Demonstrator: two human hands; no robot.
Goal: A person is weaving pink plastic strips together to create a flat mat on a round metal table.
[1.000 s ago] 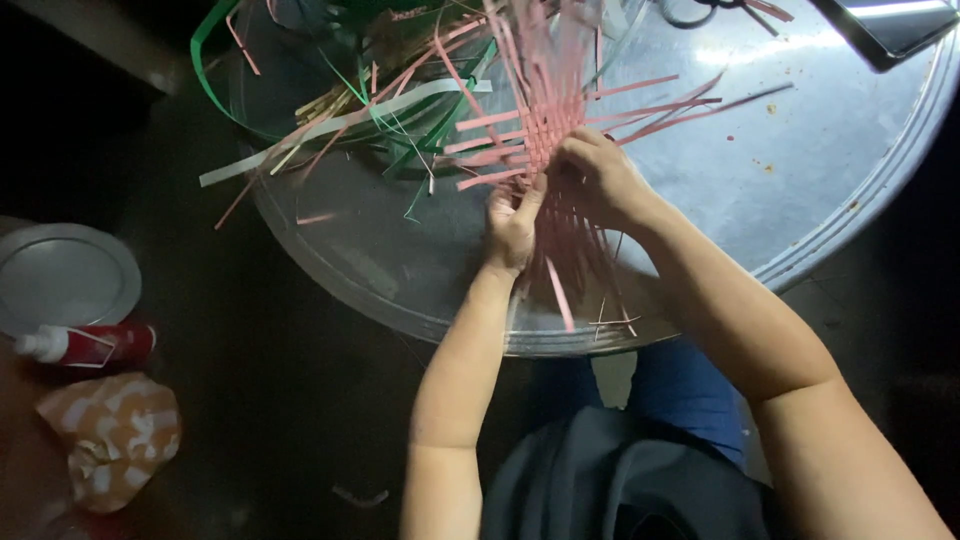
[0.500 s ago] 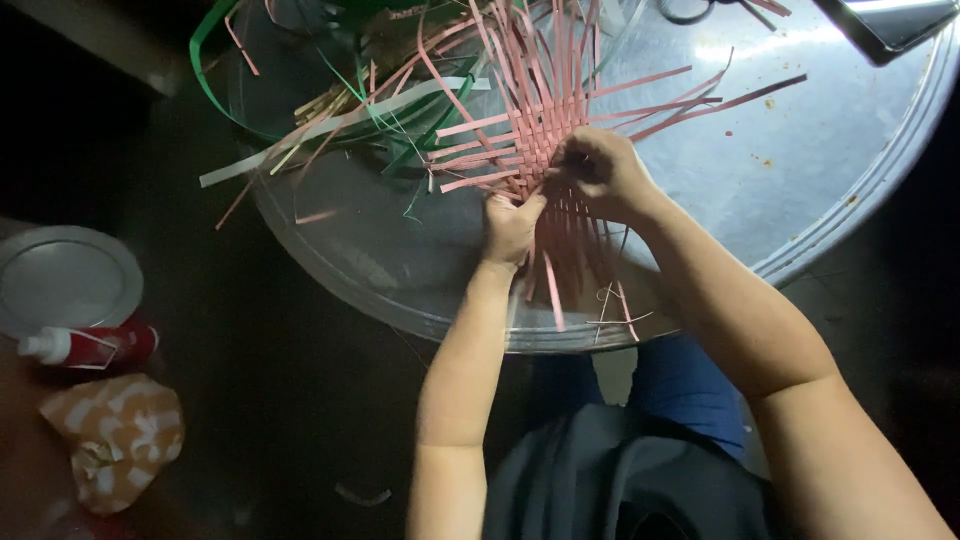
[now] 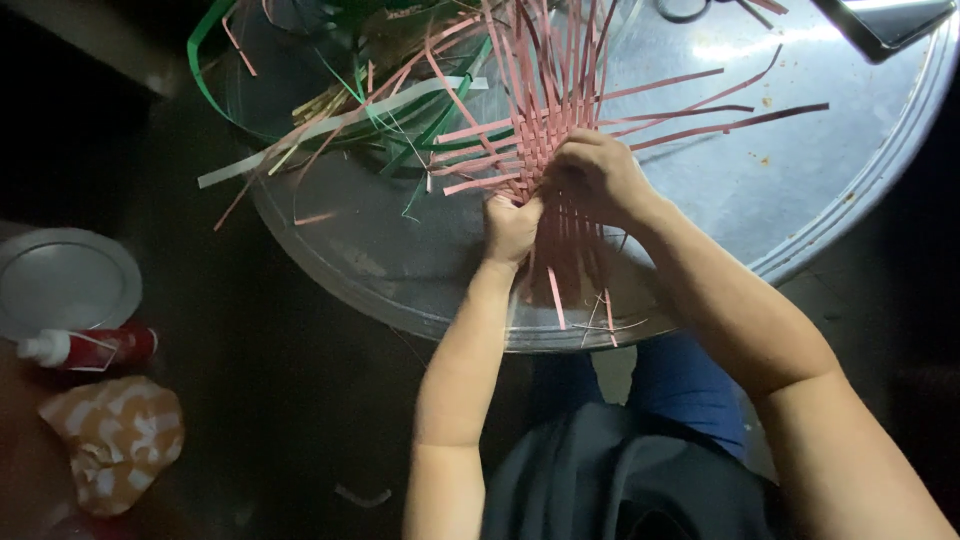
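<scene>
A woven mat of pink strips (image 3: 545, 120) lies on a large round metal tray (image 3: 760, 200), with loose strip ends fanning out to the sides and toward me. My left hand (image 3: 510, 228) is closed on the near left edge of the weave, pinching pink strips. My right hand (image 3: 592, 178) presses down on the woven part just beside it, fingers curled over the strips. The two hands almost touch.
Green and pale strips (image 3: 350, 115) lie tangled at the tray's far left. A small round metal plate (image 3: 62, 280), a red bottle with a white cap (image 3: 85, 348) and an orange patterned cloth (image 3: 115, 440) sit at the left. A dark flat device (image 3: 885, 20) rests at the tray's far right.
The pink weave has been turned a little, its long strips now pointing more to the right. Both hands stayed on the near edge and closed in tighter.
</scene>
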